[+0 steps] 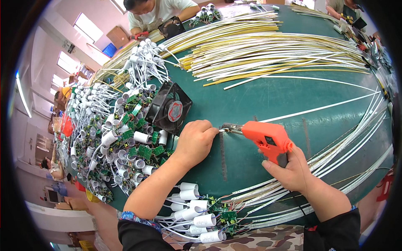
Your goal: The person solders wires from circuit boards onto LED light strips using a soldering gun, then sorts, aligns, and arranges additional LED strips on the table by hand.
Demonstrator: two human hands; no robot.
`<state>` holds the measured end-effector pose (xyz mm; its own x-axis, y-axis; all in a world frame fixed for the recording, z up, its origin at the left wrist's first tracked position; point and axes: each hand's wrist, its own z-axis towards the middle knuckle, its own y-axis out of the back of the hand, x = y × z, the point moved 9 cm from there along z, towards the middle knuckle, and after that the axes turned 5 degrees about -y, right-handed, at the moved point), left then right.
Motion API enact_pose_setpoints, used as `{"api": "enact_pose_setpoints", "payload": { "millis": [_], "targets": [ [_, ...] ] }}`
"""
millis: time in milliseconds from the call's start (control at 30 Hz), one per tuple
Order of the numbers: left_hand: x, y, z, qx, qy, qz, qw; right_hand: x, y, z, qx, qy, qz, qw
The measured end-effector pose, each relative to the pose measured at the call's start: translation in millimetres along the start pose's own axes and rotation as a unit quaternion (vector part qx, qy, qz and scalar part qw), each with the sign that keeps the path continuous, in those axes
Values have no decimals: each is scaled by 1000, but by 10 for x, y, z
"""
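My right hand (293, 172) grips an orange soldering gun (264, 136) by its handle, the tip pointing left. My left hand (193, 143) is closed, its fingertips pinching the end of a thin white strip (318, 108) right at the gun's tip. That strip comes in from the right and passes behind the gun; the exact joint is too small to make out. Just beyond my left hand stands a black square fan (169, 107). Below my forearms lies a bunch of white cylindrical housings (197, 219) with wires and green circuit boards (228, 215).
A large heap of white housings and boards (144, 151) covers the left of the green table (259, 98). Bundles of white and yellow strips (268, 54) lie across the far side, and more strips (335, 157) at the right. A person (155, 14) works opposite with another fan (171, 27).
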<state>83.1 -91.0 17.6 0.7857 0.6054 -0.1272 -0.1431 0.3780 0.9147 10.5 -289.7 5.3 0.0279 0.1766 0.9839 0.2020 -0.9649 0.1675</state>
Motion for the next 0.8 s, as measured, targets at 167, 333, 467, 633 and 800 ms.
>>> {"api": "enact_pose_setpoints", "payload": {
  "millis": [167,333,467,633,800],
  "targets": [
    [9,-20,-11,-1,-3,10,1000,23,-17,18,4,12,-51,999],
    [-24,-30,-15,2,-12,19,1000,-2,-27,6,-3,28,-77,997],
    [-52,-33,-5,6,-15,25,1000,72,-42,5,0,40,-108,993],
    [-41,-37,-18,7,-14,28,999,113,-50,-12,15,21,-126,992],
    [-29,-41,-22,5,-14,28,999,87,34,-45,-1,-11,-64,998]
  ]
}}
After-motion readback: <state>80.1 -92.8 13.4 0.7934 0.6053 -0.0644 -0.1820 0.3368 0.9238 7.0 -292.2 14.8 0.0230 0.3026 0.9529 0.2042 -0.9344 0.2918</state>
